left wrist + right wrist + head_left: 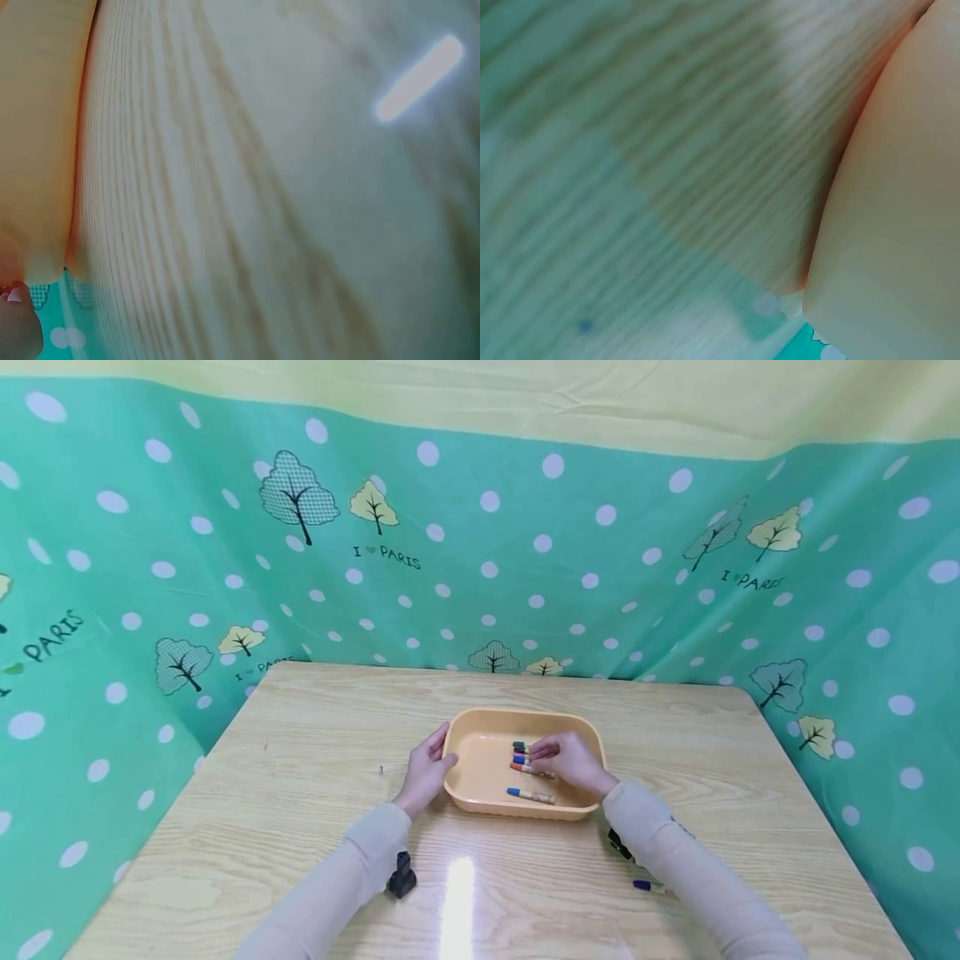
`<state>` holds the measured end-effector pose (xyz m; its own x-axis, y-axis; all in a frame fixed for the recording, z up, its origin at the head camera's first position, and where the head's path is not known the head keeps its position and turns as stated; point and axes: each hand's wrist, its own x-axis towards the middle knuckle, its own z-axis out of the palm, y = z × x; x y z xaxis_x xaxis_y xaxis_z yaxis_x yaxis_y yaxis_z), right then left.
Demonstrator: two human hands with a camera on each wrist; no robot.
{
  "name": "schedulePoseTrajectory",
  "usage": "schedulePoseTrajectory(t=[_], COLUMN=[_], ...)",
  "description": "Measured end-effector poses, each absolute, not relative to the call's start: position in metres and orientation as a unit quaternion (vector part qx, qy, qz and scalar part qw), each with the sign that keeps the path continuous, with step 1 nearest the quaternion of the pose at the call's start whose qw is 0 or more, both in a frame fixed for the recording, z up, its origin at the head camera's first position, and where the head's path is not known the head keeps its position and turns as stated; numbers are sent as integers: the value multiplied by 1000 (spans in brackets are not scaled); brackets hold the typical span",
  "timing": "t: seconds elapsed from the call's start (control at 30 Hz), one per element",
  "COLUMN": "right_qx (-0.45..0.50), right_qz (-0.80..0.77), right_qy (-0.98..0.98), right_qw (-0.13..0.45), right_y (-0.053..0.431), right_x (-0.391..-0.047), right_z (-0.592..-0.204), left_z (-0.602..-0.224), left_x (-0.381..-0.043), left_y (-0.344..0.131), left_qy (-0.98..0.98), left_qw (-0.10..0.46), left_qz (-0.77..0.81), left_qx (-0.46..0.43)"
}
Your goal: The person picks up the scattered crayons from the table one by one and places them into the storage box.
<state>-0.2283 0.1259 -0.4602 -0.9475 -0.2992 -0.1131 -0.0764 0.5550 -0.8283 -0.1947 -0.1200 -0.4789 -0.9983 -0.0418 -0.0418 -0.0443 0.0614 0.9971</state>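
An orange-tan plastic tray (480,806) with rounded corners sits mid-table. My left hand (426,770) grips its left rim, thumb over the edge and fingers along the outside. In the left wrist view only a fingertip (19,322) shows beside the tray wall (37,135). Inside the tray, several short crayons lie side by side, with a blue-tipped crayon (531,796) apart from them nearer the front. Over the row my right hand (570,762) reaches with bent fingers, covering the right ends of an orange-tipped crayon (519,767) and its neighbours. I cannot tell whether it pinches one.
A purple-tipped crayon (651,887) lies on the wooden table (322,760), partly under the right sleeve. Black devices (402,877) show at both wrists. Behind the table hangs a green dotted cloth (487,568). Tray wall and table fill the right wrist view.
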Motion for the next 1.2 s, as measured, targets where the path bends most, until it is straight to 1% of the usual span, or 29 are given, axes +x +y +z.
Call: schedulePoseTrajectory(t=[0.2, 0.33, 0.57, 0.73, 0.9, 1.07, 1.2], right_qx=[-92, -110, -120, -127, -128, -147, -140], right_qz=[-499, -526, -499, -490, -480, -433, -406], right_qy=[853, 836, 853, 857, 859, 873, 879], right_qw=[119, 109, 98, 95, 122, 170, 207], right_y=[130, 140, 165, 196, 233, 264, 280], right_x=[-229, -227, -207, -188, -168, -151, -140], right_z=[-455, -442, -411, -409, -421, -442, -458], left_z=[-482, -479, -478, -479, -481, -483, -482], left_x=[-196, -198, -197, -198, -198, -197, -197], left_y=[-120, -120, -121, -121, -122, -122, -122], left_qy=[729, 728, 727, 725, 729, 730, 726], left_qw=[-1, 1, 7, 6, 7, 12, 10], left_qz=[683, 685, 685, 688, 684, 683, 687], left_qx=[-36, -37, -41, -36, -39, -35, -34])
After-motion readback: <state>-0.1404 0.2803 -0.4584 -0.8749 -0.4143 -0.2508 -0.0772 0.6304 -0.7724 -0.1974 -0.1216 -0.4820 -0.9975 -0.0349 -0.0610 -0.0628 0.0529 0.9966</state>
